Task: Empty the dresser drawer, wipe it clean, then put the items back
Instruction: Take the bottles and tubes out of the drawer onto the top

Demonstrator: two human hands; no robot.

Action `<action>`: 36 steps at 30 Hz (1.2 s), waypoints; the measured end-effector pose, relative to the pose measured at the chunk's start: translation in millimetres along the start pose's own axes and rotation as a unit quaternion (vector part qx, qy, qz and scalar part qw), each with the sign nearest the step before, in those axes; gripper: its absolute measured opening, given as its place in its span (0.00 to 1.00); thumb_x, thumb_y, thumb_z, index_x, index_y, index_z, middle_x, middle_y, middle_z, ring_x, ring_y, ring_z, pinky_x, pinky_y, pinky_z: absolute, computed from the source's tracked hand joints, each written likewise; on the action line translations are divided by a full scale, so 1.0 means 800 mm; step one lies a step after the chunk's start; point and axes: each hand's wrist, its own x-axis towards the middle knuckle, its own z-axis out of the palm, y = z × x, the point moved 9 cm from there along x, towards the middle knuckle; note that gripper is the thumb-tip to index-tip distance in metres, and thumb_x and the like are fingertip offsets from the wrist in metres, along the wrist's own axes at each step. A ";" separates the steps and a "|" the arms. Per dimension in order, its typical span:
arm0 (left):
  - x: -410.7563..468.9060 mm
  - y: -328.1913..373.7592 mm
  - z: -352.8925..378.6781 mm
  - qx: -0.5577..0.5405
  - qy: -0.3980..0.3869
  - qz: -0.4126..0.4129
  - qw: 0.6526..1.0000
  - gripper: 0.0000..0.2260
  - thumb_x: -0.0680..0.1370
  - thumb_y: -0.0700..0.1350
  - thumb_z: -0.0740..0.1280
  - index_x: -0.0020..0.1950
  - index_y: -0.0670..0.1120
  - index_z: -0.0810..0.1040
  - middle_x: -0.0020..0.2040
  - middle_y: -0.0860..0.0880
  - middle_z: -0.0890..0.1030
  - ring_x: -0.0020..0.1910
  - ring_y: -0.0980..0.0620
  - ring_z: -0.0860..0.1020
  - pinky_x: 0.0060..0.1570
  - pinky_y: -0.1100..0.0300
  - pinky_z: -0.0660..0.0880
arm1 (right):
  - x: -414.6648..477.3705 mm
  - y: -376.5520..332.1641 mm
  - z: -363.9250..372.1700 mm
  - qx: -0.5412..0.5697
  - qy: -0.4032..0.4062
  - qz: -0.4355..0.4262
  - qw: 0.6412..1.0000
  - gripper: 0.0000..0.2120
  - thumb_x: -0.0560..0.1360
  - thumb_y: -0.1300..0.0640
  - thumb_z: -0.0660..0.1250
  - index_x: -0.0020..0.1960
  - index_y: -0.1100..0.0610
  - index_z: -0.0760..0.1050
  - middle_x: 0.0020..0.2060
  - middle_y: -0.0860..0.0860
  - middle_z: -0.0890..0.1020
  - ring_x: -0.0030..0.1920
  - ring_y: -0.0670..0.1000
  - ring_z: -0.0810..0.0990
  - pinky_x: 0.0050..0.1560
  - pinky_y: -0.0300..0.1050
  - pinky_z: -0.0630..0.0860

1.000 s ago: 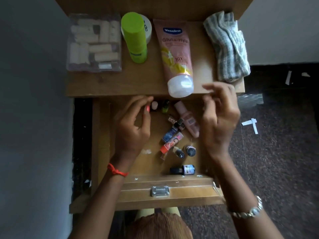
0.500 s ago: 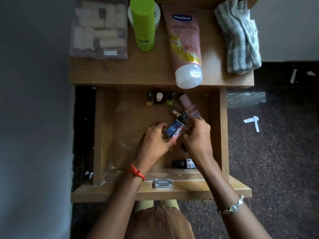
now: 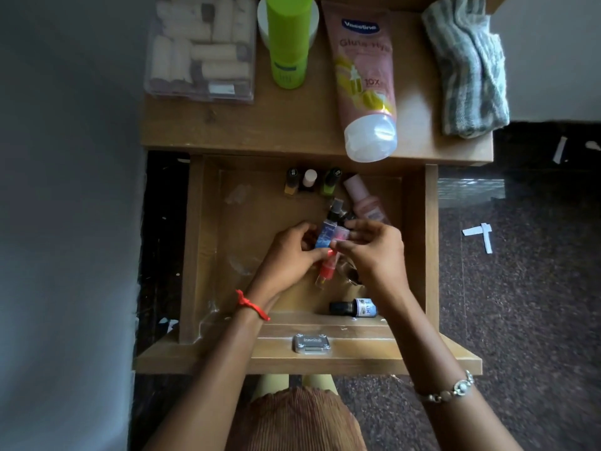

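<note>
The wooden drawer (image 3: pixel 195 242) is pulled open below the dresser top (image 3: pixel 292 125). Both hands are inside it, over a cluster of small bottles. My left hand (image 3: pixel 286 258) curls around a blue bottle (image 3: pixel 325 234) and a red-orange tube (image 3: pixel 326 270). My right hand (image 3: pixel 374 252) pinches the pink cap end (image 3: pixel 341 236) of the tube. Three nail polish bottles (image 3: pixel 309 182) stand at the drawer's back. A pink bottle (image 3: pixel 361 198) lies beside them. A dark small bottle (image 3: pixel 353 308) lies near the drawer front.
On the dresser top lie a clear box of rollers (image 3: pixel 201 50), a green bottle (image 3: pixel 286 43), a pink lotion tube (image 3: pixel 366 79) overhanging the edge, and a folded checked cloth (image 3: pixel 468 66). A grey wall is at left. Dark speckled floor with paper scraps (image 3: pixel 478 234) is at right.
Both hands dropped from the drawer's back edge into the drawer and closed on the blue bottle and red-orange tube, which now sit slightly raised between them.
</note>
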 end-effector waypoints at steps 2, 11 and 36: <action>-0.005 0.002 -0.011 -0.026 -0.002 0.000 1.000 0.11 0.70 0.38 0.71 0.45 0.51 0.75 0.43 0.53 0.79 0.45 0.53 0.77 0.39 0.62 0.74 | -0.008 -0.007 0.003 0.056 -0.027 0.006 0.998 0.18 0.65 0.68 0.74 0.54 0.63 0.77 0.42 0.56 0.84 0.41 0.48 0.84 0.39 0.35 0.80; -0.037 0.037 -0.093 -0.098 0.084 0.057 0.990 0.16 0.66 0.38 0.73 0.46 0.56 0.75 0.48 0.54 0.81 0.50 0.56 0.79 0.54 0.59 0.74 | -0.043 -0.084 0.020 0.105 -0.118 -0.113 0.981 0.10 0.68 0.64 0.72 0.48 0.58 0.81 0.43 0.52 0.86 0.47 0.47 0.84 0.50 0.40 0.79; -0.069 0.123 -0.244 -0.069 0.376 0.212 0.900 0.11 0.71 0.36 0.70 0.52 0.43 0.80 0.47 0.48 0.82 0.46 0.60 0.81 0.46 0.70 0.74 | -0.036 -0.236 0.098 0.138 -0.071 -0.352 0.923 0.10 0.70 0.69 0.70 0.51 0.63 0.78 0.41 0.54 0.83 0.42 0.44 0.82 0.43 0.33 0.77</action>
